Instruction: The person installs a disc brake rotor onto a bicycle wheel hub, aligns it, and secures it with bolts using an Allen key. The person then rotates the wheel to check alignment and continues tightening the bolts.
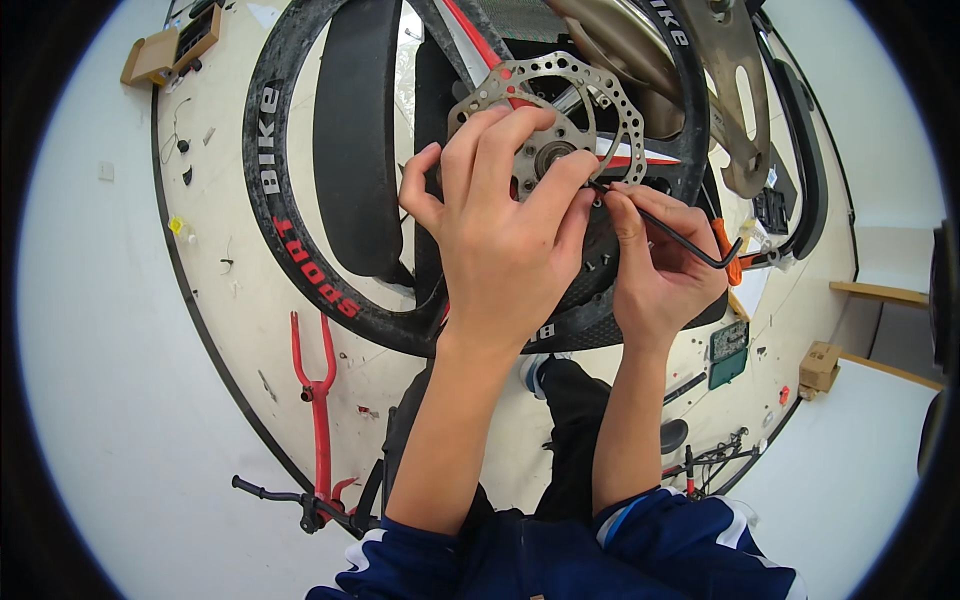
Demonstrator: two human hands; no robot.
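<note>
Pinching black hex key (706, 259) with fingers of right hand (665, 270), key tip near hub (552, 153) | left hand (510, 240): outer fingers spread over brake disc (632, 130), thumb-index grip indeterminable | disc location: on black wheel (268, 205)

Open room lies left of the wheel rim (268, 208); a black panel (355, 145) obstructs inside.

The brake disc (629, 118) is grey metal with a dull sheen; the hex key (685, 242), smooth dark metal. The wheel (380, 326) is matt black, speckled with pale scuffs. The red fork (321, 430) looks glossy, the carton (819, 367) matt brown cardboard, the sleeve (665, 545) navy cloth.
</note>
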